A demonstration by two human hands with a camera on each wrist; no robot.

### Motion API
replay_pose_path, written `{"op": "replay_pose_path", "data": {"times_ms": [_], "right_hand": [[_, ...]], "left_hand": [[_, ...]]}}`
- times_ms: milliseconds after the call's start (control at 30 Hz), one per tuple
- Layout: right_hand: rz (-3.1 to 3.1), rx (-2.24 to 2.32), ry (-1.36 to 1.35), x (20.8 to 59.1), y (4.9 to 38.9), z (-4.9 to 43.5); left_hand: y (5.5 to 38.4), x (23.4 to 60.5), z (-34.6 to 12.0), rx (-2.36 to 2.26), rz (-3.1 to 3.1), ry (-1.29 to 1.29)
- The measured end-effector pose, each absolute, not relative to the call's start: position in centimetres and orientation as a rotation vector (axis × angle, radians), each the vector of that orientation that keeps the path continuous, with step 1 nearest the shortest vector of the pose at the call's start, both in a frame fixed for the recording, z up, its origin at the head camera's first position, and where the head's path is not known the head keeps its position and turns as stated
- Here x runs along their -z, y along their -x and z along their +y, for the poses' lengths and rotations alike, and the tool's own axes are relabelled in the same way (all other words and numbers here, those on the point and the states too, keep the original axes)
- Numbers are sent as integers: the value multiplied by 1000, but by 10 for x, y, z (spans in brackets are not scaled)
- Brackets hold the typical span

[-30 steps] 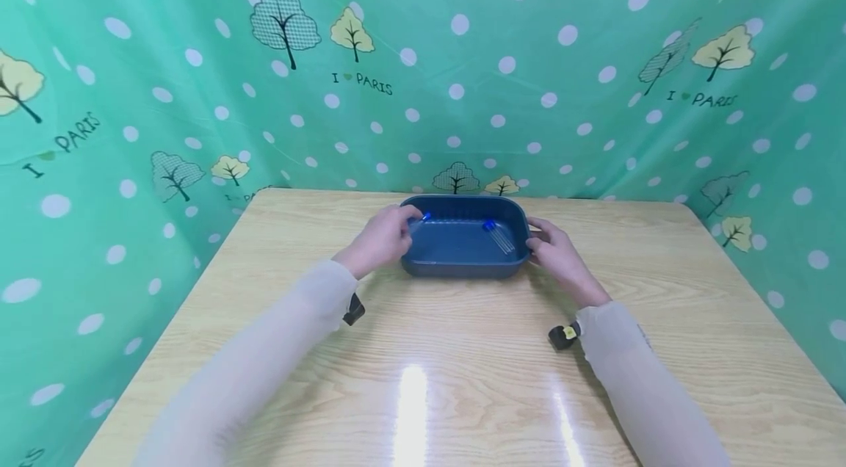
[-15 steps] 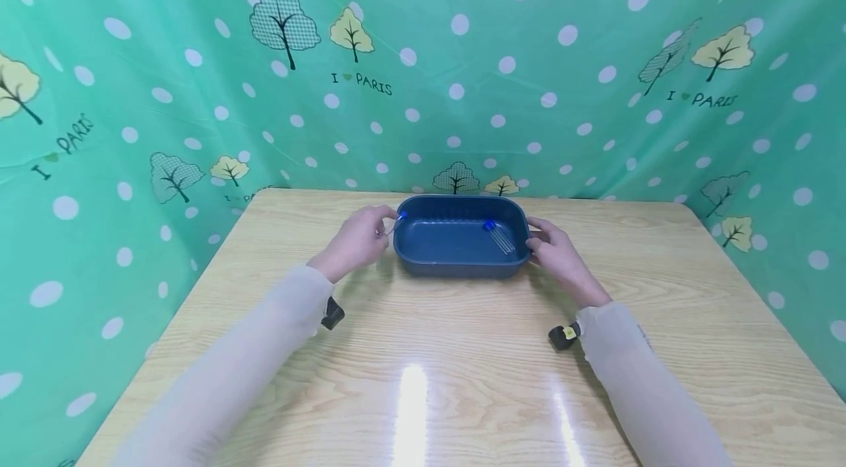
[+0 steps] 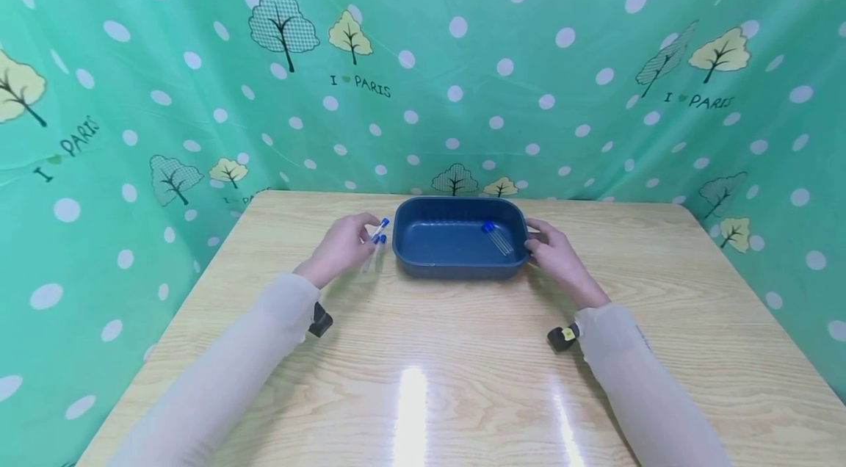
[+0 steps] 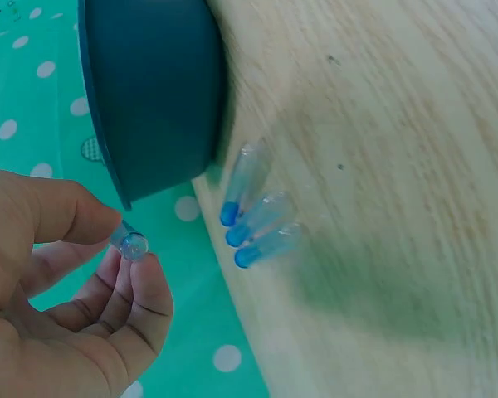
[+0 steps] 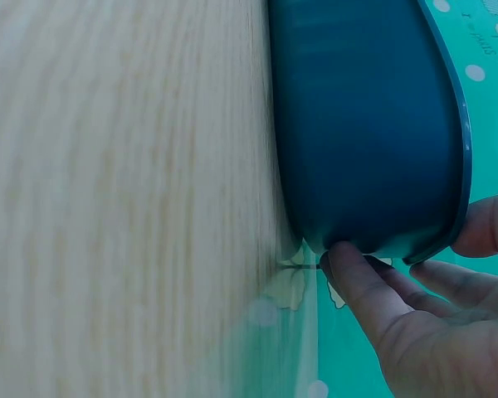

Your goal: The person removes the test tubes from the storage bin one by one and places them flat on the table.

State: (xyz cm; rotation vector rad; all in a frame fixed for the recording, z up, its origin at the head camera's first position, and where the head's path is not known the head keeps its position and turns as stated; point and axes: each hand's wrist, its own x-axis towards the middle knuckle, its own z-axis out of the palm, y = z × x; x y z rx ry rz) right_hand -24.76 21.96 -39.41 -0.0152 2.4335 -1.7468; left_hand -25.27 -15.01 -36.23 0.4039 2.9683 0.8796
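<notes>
My left hand (image 3: 344,247) pinches a clear, blue-capped test tube (image 3: 380,228) between thumb and fingertips, left of a dark blue basin (image 3: 456,272). In the left wrist view the held tube (image 4: 131,242) points end-on at the camera. Below it, three more blue-capped test tubes (image 4: 261,220) lie side by side on the table. Further test tubes (image 3: 499,238) lie together inside the basin, towards its right. At the basin's right end, my right hand (image 3: 558,254) holds the wall, fingers (image 5: 365,286) against the outside and another digit at the rim.
The basin stands near the back edge of the wooden table (image 3: 476,349). Green dotted curtain (image 3: 456,85) hangs behind and along both sides. A small black camera (image 3: 321,320) sits at the left wrist, another camera (image 3: 562,337) at the right.
My left hand has drawn back leftwards out of the basin, bringing a test tube with it over the table beside the basin. The right hand has stayed at the basin's end.
</notes>
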Motion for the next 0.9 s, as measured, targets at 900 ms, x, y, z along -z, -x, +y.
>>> {"op": "replay_pose_path", "data": {"times_ms": [900], "right_hand": [[2450,1723,14,394,245,219]], "left_hand": [[259,395,-182,-919,2875,-132]]}}
